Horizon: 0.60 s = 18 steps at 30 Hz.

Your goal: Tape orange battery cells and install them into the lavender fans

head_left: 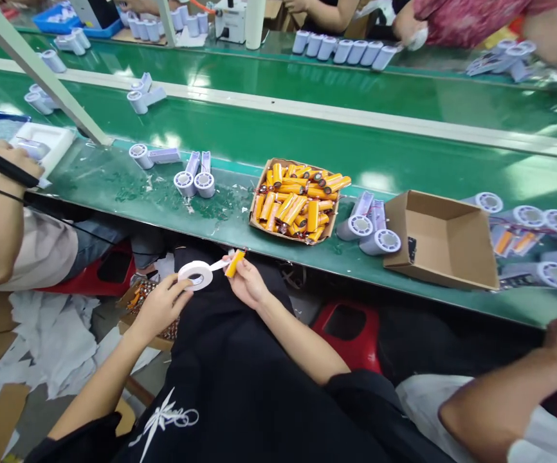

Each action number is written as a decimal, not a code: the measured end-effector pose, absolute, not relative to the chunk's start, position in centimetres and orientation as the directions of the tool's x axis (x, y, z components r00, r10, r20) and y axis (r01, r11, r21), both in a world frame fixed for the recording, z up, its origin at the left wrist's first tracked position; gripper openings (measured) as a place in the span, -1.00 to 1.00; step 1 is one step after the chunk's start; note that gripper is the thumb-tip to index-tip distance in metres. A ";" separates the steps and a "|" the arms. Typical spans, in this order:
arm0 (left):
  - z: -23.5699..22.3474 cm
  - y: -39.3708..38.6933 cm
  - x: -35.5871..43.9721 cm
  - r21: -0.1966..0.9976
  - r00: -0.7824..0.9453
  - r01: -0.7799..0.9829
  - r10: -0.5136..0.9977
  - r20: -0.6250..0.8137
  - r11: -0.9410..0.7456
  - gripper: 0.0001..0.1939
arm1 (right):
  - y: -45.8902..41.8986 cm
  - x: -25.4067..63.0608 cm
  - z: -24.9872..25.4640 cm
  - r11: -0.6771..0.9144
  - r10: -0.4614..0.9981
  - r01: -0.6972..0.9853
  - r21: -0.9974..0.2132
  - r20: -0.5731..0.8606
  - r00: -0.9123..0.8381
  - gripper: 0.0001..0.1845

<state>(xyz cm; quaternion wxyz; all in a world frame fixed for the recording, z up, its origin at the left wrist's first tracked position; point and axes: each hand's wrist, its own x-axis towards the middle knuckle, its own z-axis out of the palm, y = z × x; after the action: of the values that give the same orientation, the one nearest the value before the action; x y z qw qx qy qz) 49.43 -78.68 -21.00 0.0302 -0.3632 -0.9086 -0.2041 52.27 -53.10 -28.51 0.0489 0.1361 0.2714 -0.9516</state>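
Observation:
Over my lap, my left hand grips a roll of white tape by its lower left edge. A short strip of the tape stretches from the roll towards my right hand. Pinched in the fingers of that hand is an orange battery cell, which the loose end of the strip meets or nearly meets. Just beyond my hands, at the bench edge, stands a cardboard tray heaped with similar orange cells.
Lilac plastic housings stand on the green bench, with more by an open cardboard box at right. A co-worker's arm is at left, another's arm at right. A slanted metal post rises at left.

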 end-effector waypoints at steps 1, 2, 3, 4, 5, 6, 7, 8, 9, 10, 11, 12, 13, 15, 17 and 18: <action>-21.5 -78.3 49.2 0.412 -0.771 0.635 0.568 0.288 0.653 -0.78 | -53.0 52.8 -28.8 -0.854 0.000 0.163 -0.494 -0.313 -0.950 -0.50; -22.0 -77.9 49.0 0.483 -0.798 0.602 0.463 0.385 0.636 -0.81 | -52.8 53.4 -29.1 -0.855 0.002 0.176 -0.488 -0.343 -0.939 -0.50; -22.5 -77.4 48.8 0.554 -0.806 0.583 0.337 0.486 0.594 -0.85 | -52.6 54.0 -29.3 -0.849 -0.010 0.206 -0.487 -0.374 -0.927 -0.48; -22.8 -76.9 48.6 0.613 -0.794 0.581 0.206 0.573 0.535 -0.91 | -52.3 54.6 -29.5 -0.833 -0.037 0.252 -0.492 -0.405 -0.913 -0.44; -22.9 -76.4 48.3 0.654 -0.769 0.590 0.084 0.633 0.474 -0.88 | -51.9 55.2 -29.5 -0.805 -0.074 0.310 -0.506 -0.433 -0.898 -0.41; -22.7 -75.9 48.2 0.684 -0.746 0.602 -0.017 0.666 0.413 -0.74 | -51.5 55.7 -29.4 -0.766 -0.110 0.365 -0.530 -0.451 -0.886 -0.39; -22.3 -75.5 48.0 0.714 -0.739 0.608 -0.081 0.669 0.348 -0.55 | -50.9 56.2 -29.1 -0.713 -0.135 0.403 -0.574 -0.452 -0.882 -0.38; -21.6 -75.0 47.8 0.745 -0.750 0.609 -0.105 0.653 0.273 -0.39 | -50.2 56.6 -28.5 -0.645 -0.146 0.416 -0.641 -0.431 -0.890 -0.38; -20.8 -74.7 47.6 0.777 -0.775 0.602 -0.100 0.624 0.186 -0.30 | -49.4 56.9 -27.8 -0.563 -0.145 0.399 -0.724 -0.389 -0.910 -0.40; -19.9 -74.4 47.4 0.804 -0.800 0.587 -0.089 0.594 0.094 -0.30 | -48.6 57.0 -27.0 -0.473 -0.137 0.356 -0.806 -0.332 -0.933 -0.42; -19.1 -74.1 47.2 0.822 -0.819 0.569 -0.071 0.569 0.023 -0.38 | -47.7 57.1 -25.9 -0.389 -0.129 0.297 -0.872 -0.267 -0.955 -0.45; -18.4 -73.8 47.0 0.833 -0.833 0.553 -0.044 0.552 -0.013 -0.51 | -46.8 57.0 -24.8 -0.322 -0.125 0.233 -0.917 -0.203 -0.971 -0.47; -17.9 -73.5 46.9 0.839 -0.840 0.543 -0.011 0.543 -0.010 -0.61 | -46.0 56.8 -23.6 -0.272 -0.120 0.174 -0.946 -0.146 -0.982 -0.47; -17.4 -72.8 46.8 0.853 -0.854 0.520 0.068 0.516 0.046 -0.63 | -44.7 56.3 -21.0 -0.165 -0.086 0.047 -0.985 -0.033 -0.996 -0.45; -17.5 -72.1 46.9 0.874 -0.874 0.475 0.171 0.455 0.101 -0.58 | -43.7 55.7 -18.5 0.058 -0.056 -0.121 -0.991 0.118 -0.991 -0.47; -17.6 -71.7 47.0 0.878 -0.877 0.462 0.208 0.432 0.126 -0.57 | -43.4 55.3 -17.4 0.197 -0.060 -0.208 -0.958 0.200 -0.978 -0.51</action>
<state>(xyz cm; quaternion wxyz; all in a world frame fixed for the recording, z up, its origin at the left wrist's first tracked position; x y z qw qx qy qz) 46.95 -71.73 -17.60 0.1023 -0.2254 -0.7433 -0.6215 55.34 -43.42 -17.41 -0.0589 -0.0867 0.7713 -0.6278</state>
